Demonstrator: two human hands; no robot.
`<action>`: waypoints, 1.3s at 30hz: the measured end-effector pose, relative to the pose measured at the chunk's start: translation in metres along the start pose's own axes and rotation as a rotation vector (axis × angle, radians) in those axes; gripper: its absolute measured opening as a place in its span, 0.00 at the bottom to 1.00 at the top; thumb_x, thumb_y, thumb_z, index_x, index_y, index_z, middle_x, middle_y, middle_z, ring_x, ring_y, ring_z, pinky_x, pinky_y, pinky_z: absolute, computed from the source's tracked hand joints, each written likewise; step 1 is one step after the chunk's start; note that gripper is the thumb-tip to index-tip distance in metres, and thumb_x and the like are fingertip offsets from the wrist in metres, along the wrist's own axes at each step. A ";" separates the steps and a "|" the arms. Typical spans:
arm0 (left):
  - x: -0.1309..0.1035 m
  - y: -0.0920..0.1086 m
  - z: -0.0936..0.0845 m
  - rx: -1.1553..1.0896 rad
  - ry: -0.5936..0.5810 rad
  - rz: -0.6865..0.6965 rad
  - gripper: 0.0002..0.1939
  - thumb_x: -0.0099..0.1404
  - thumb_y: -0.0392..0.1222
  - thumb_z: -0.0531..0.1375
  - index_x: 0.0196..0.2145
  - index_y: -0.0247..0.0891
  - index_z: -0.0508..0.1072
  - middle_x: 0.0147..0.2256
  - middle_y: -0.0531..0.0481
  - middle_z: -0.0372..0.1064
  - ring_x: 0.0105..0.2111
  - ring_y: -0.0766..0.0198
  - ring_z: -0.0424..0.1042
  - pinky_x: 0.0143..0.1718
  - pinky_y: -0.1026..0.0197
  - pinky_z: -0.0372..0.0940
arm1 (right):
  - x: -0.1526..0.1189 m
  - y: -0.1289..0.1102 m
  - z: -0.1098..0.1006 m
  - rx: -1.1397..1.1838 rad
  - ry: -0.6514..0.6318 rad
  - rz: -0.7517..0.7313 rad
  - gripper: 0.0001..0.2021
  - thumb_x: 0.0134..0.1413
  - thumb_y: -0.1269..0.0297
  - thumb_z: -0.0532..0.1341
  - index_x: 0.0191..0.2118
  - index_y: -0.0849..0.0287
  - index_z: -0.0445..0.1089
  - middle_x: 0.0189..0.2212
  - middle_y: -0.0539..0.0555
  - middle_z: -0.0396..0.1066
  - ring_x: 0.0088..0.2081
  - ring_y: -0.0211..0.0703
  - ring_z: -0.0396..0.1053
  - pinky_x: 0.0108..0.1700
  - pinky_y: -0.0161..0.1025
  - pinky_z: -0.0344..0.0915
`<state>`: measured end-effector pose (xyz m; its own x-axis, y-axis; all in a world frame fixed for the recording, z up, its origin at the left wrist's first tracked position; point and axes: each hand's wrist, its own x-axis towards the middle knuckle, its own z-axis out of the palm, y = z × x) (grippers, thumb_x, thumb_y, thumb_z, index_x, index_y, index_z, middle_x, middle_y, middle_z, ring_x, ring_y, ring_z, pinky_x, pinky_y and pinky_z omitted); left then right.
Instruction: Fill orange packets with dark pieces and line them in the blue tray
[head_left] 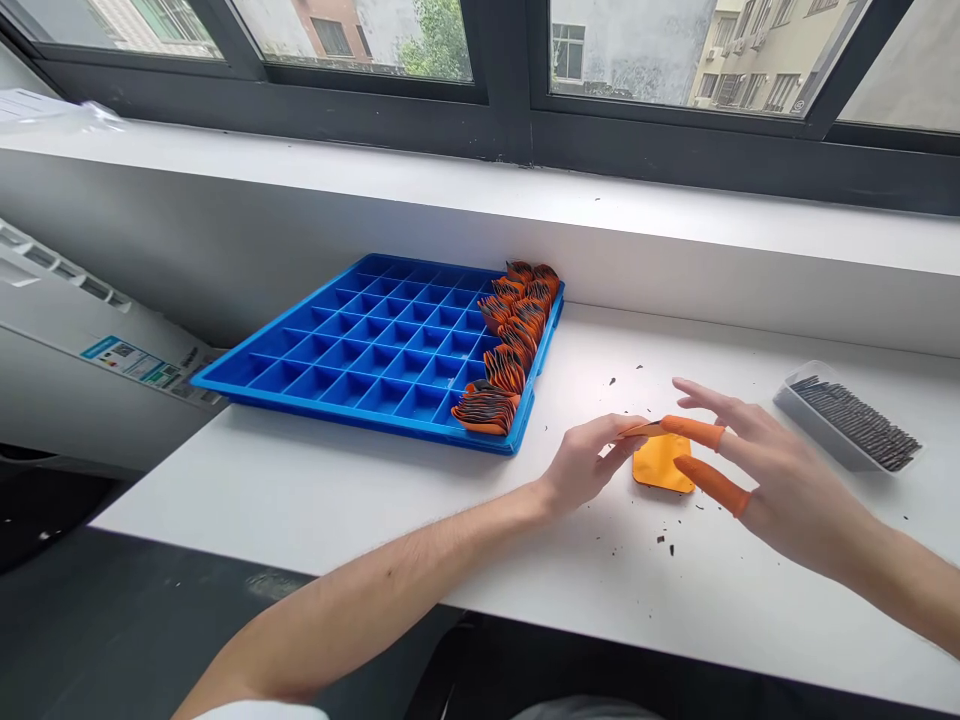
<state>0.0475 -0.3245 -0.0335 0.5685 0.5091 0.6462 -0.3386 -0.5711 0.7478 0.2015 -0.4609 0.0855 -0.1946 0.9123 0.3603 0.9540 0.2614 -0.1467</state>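
Note:
My left hand (592, 460) pinches a thin orange piece (639, 430) with a dark edge. Close on its right is my right hand (739, 445), with orange covers on thumb and index finger; its fingers are spread, and the index fingertip is at the far end of the piece. Below the piece, a yellow-orange square (663, 463) lies on the white table. A clear box (821, 445) of dark thin pieces stands to the right. On the left is a blue compartment tray (360, 420), its right-hand compartments holding bundles of folded orange and black pieces (486, 408).
Small dark crumbs (671, 549) are scattered on the white table (360, 500). A white ledge (390, 185) runs behind it below the windows. A white appliance (67, 360) stands at the far left, and a plastic bag (90, 118) rests on the ledge.

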 end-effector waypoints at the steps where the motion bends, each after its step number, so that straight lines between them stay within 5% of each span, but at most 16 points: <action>1: 0.000 0.000 0.000 0.047 0.003 0.053 0.10 0.74 0.40 0.57 0.49 0.37 0.74 0.42 0.45 0.79 0.40 0.62 0.80 0.42 0.60 0.77 | 0.000 0.000 0.000 -0.041 -0.012 -0.026 0.16 0.74 0.61 0.52 0.62 0.49 0.66 0.66 0.57 0.58 0.52 0.52 0.71 0.45 0.48 0.73; 7: 0.004 0.002 -0.003 0.242 -0.050 0.241 0.10 0.74 0.37 0.56 0.50 0.36 0.73 0.40 0.45 0.80 0.39 0.63 0.80 0.38 0.62 0.76 | -0.002 0.007 -0.005 -0.112 -0.167 -0.082 0.19 0.74 0.54 0.47 0.61 0.49 0.67 0.65 0.58 0.61 0.52 0.55 0.72 0.43 0.51 0.75; 15: 0.004 0.004 -0.008 0.172 -0.210 0.153 0.13 0.76 0.43 0.54 0.52 0.37 0.72 0.40 0.44 0.79 0.39 0.62 0.78 0.39 0.61 0.74 | 0.005 0.003 -0.011 -0.029 -0.343 -0.092 0.23 0.75 0.51 0.41 0.62 0.44 0.67 0.64 0.56 0.63 0.52 0.54 0.73 0.41 0.50 0.78; 19: 0.002 0.004 -0.005 -0.081 -0.183 -0.038 0.15 0.75 0.47 0.54 0.49 0.35 0.74 0.38 0.44 0.77 0.34 0.64 0.76 0.32 0.63 0.74 | 0.005 -0.003 -0.002 0.071 -0.265 -0.042 0.19 0.75 0.54 0.47 0.65 0.43 0.62 0.64 0.52 0.62 0.55 0.51 0.71 0.45 0.50 0.78; 23: 0.004 0.006 -0.004 -0.342 -0.076 -0.328 0.20 0.72 0.56 0.57 0.44 0.34 0.75 0.36 0.46 0.74 0.30 0.64 0.74 0.23 0.65 0.72 | 0.001 -0.004 0.010 0.230 0.001 0.047 0.20 0.75 0.61 0.52 0.68 0.46 0.57 0.62 0.54 0.65 0.56 0.44 0.70 0.52 0.43 0.75; 27: 0.006 0.010 -0.005 -0.369 -0.067 -0.413 0.22 0.71 0.58 0.56 0.37 0.34 0.76 0.30 0.48 0.72 0.29 0.65 0.72 0.28 0.64 0.70 | 0.000 0.001 0.022 0.232 0.075 0.180 0.14 0.72 0.55 0.57 0.56 0.53 0.68 0.41 0.54 0.76 0.37 0.42 0.75 0.33 0.36 0.75; 31: 0.008 0.012 -0.009 -0.357 -0.201 -0.418 0.17 0.70 0.53 0.59 0.36 0.36 0.79 0.30 0.49 0.74 0.30 0.66 0.70 0.30 0.64 0.65 | 0.001 0.006 0.027 0.302 -0.053 0.222 0.16 0.74 0.54 0.53 0.37 0.55 0.70 0.29 0.51 0.71 0.25 0.38 0.67 0.20 0.32 0.64; 35: 0.014 0.010 -0.023 -0.222 -0.445 -0.332 0.08 0.68 0.42 0.61 0.40 0.38 0.79 0.29 0.52 0.74 0.27 0.69 0.67 0.28 0.66 0.62 | -0.007 0.007 0.031 0.294 -0.051 0.124 0.13 0.74 0.63 0.50 0.40 0.55 0.70 0.31 0.51 0.71 0.27 0.37 0.67 0.23 0.33 0.65; 39: 0.018 0.015 -0.030 0.081 -0.648 -0.053 0.07 0.71 0.38 0.58 0.41 0.41 0.78 0.32 0.53 0.77 0.28 0.70 0.71 0.31 0.67 0.64 | -0.018 0.005 0.036 0.210 -0.004 -0.050 0.09 0.71 0.72 0.53 0.45 0.56 0.70 0.34 0.51 0.73 0.29 0.37 0.69 0.27 0.33 0.66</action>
<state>0.0300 -0.3044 -0.0055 0.9281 0.0613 0.3673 -0.2545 -0.6157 0.7458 0.2020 -0.4643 0.0457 -0.2419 0.8975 0.3687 0.8746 0.3662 -0.3177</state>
